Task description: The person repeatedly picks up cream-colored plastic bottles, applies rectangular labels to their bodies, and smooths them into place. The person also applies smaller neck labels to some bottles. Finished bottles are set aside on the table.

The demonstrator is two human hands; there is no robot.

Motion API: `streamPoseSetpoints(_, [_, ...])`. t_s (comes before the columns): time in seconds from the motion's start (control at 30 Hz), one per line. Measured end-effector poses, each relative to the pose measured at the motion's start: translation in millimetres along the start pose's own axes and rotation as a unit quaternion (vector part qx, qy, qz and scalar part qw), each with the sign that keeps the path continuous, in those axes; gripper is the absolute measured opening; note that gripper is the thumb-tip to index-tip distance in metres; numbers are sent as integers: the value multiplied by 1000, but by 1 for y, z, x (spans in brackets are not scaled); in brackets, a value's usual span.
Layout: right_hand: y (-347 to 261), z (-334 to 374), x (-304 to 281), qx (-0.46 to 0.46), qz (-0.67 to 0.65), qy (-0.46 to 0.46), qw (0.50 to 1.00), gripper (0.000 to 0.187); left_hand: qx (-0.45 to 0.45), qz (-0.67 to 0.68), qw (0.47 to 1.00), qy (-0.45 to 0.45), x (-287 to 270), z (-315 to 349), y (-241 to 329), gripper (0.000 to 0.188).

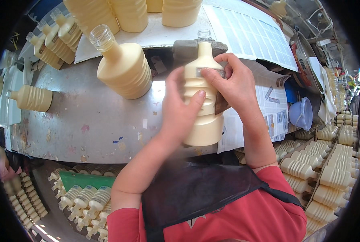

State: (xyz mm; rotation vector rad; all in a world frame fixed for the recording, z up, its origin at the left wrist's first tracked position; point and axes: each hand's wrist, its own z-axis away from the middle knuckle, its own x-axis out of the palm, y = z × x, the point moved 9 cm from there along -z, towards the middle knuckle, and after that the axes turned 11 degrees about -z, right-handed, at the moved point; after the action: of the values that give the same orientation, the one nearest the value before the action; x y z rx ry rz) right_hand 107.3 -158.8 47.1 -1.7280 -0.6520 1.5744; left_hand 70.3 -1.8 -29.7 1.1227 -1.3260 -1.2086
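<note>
A cream plastic bottle (204,131) with a ribbed body and a clear threaded neck lies in front of me, its neck pointing away. My left hand (179,107) wraps its left side, thumb across the ribs; those fingers are smeared by motion. On the upper body sits a small printed label (209,72). My right hand (234,80) pinches at this label, thumb pressed on it and forefinger bent at the bottle's right shoulder. Under the right palm shows a brown flat piece (221,104); whether the hand holds it I cannot tell. The neck rests on a dark grey folded cloth (184,50).
Another bottle (125,74) stands left on the metal table (79,133); a smaller one (32,99) lies farther left. Label sheets (248,30) lie at the back right, with newspaper (268,86) nearer. A pale bucket (301,113) is at the right. Stacked bottles (303,165) fill the lower right.
</note>
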Motion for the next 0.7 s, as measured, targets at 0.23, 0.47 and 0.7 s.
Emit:
streamPoseSetpoints(0.23, [12,-4,3,0,-42,-27,999,58,5,-71,997,-4,-2,1,5,74])
streamPoseSetpoints(0.47, [72,-12,12,39,-339,-74,937,45,-46,-93,993,-48,10,2,5,86])
streamPoseSetpoints(0.7, [68,4,23,72,-425,-161,888,47,-31,-34,999,-26,4,-9,7,81])
